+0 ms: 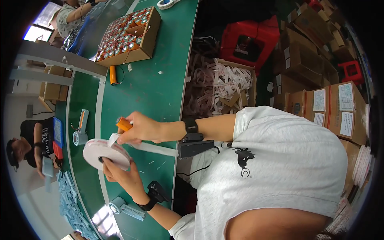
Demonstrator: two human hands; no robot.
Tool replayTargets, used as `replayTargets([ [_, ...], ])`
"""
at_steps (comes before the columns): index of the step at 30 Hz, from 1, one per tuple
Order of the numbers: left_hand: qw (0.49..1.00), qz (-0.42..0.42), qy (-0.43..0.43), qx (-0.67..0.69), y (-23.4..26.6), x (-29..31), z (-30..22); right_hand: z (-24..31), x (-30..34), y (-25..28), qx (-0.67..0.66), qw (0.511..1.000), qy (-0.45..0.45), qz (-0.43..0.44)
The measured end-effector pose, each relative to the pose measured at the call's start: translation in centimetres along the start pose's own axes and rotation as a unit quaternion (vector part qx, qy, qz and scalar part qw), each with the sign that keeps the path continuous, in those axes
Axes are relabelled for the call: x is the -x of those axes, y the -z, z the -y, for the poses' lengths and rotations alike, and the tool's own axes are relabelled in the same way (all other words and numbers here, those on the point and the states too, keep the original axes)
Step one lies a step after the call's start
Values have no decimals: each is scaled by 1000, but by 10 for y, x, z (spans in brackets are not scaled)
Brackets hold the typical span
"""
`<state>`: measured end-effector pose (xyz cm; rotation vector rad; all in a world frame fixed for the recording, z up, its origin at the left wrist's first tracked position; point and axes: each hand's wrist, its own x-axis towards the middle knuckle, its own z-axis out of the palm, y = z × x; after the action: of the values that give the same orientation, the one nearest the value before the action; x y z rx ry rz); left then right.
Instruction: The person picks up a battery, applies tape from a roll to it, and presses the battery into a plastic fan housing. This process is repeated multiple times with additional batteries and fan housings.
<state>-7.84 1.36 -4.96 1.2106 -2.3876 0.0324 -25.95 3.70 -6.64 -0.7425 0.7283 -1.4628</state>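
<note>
My right hand (145,127) grips an orange cylindrical battery cell (123,124) between its fingers. The same hand pinches the white free end of a wide tape roll (93,156) with red print along its edge. From under that hand a white strip (158,149) trails toward the bench edge. Below, my left hand (124,178) supports the roll, with fingers at the dark hole of its core. Black straps with small dark devices sit on both wrists. Farther up the green bench lie a loose orange cell (113,75) with a thin wire and a carton of wired orange cells (150,44).
Light-blue round-ended devices (132,212) lie on the bench, one by the metal rail (100,116). A box of discarded strips (224,82) stands beside the bench, near a red stool (248,40) and stacked cartons (308,100). Another person (34,140) works across the bench.
</note>
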Motion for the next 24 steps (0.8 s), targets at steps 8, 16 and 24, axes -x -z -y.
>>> replayTargets([
  [8, 929, -178, 249, 209, 33, -5, 35, 38, 33, 57, 361, 868, 92, 328],
  [16, 972, -163, 165, 47, 3, 0, 12, 55, -28, -11, 270, 926, 206, 165],
  [24, 983, -129, 60, -115, 8, -10, -2, -2, -70, -48, 246, 955, 94, 137],
])
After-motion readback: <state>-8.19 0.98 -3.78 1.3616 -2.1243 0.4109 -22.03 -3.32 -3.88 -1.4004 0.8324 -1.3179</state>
